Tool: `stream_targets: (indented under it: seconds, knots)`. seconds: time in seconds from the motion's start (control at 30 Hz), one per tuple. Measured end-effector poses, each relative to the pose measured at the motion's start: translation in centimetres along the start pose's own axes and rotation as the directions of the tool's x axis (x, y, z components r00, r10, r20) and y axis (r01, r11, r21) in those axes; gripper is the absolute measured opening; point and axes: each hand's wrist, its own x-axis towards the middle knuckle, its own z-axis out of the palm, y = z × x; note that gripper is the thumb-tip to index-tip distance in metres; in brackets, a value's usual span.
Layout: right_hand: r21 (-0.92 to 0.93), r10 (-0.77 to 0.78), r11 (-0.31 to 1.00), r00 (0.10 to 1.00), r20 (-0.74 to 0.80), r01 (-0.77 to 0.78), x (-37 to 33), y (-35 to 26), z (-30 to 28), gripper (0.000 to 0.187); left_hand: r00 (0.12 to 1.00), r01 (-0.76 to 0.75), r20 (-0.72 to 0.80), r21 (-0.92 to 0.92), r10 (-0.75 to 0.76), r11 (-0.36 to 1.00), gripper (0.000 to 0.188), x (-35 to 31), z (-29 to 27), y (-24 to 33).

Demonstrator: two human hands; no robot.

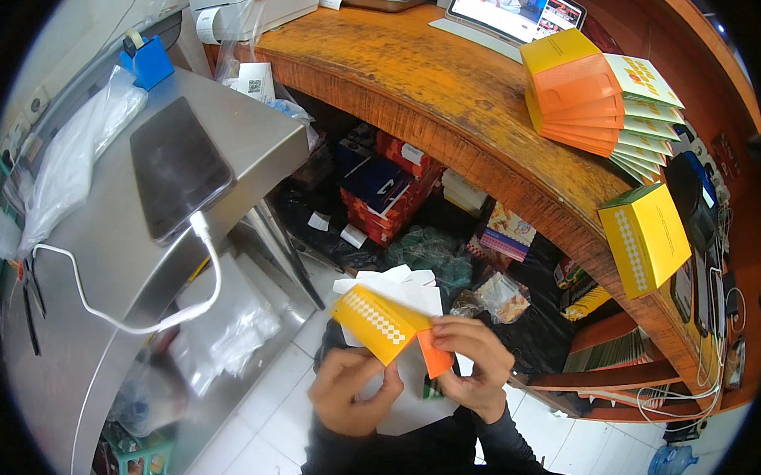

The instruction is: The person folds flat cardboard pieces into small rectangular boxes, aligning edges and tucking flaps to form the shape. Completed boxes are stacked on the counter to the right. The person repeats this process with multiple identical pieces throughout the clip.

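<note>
Over my lap, a partly folded yellow carton with a row of white diamonds is between my hands. My left hand grips its lower left edge, thumb against fingers. At its right end my right hand pinches an orange flap. White unfolded card blanks stick out behind the carton, and their lower part lies across my lap under my hands. On the wooden counter to the right stand a formed yellow box and a fanned stack of orange-and-white cartons.
The steel table at left carries a dark phone on a white charging cable, plastic bags and a blue tape dispenser. A lit tablet stands on the curved wooden counter. Red boxes are stacked beneath it.
</note>
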Motion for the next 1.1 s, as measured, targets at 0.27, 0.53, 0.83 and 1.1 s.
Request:
stream_targets:
  seconds: [0.27,0.53,0.83,1.1]
  knots:
    - [0.280,0.222,0.930,0.971,0.089,-0.238,-0.2,-1.4,0.2,0.023,0.990,-0.138,0.009,0.077,0.138,0.987,0.024,0.0,-0.1,-0.7]
    - [0.426,0.285,0.851,0.952,0.117,-0.307,-0.5,-1.1,0.4,0.019,0.949,0.156,0.301,-0.169,-0.100,0.973,0.023,0.1,-1.3,-0.8]
    - [0.301,0.097,0.939,0.969,0.229,-0.166,0.2,-2.1,-0.1,0.026,0.985,0.175,0.057,-0.247,-0.166,0.953,0.027,-0.4,-1.3,-1.5]
    - [0.197,0.146,0.953,0.918,0.368,-0.230,-0.3,-3.5,1.3,0.047,0.978,0.210,0.034,-0.196,-0.207,0.958,0.014,-0.2,-1.4,-0.8]
